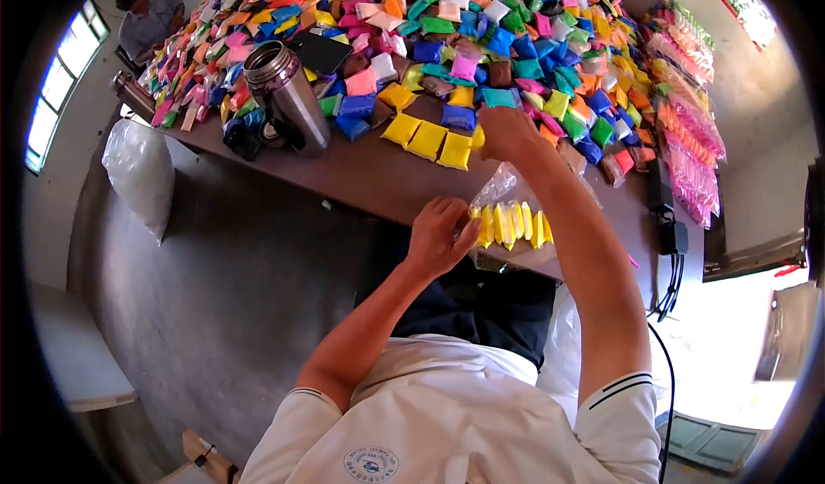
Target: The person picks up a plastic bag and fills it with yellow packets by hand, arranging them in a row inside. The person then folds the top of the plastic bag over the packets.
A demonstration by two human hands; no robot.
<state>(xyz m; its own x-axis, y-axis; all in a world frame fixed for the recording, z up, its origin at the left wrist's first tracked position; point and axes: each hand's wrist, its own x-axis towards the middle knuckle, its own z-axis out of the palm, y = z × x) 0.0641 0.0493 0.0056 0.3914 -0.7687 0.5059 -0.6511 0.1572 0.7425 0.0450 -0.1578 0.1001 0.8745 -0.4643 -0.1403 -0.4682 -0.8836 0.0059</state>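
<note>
The left hand (436,238) touches the clear bag (496,186) by the counter (361,179) edge; a nudge could spill its yellow packets (507,224). Right hand (507,134) above; I can't tell either grip.

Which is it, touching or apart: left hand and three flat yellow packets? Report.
Apart; the head view shows bare table between left hand and yellow packets.
</note>
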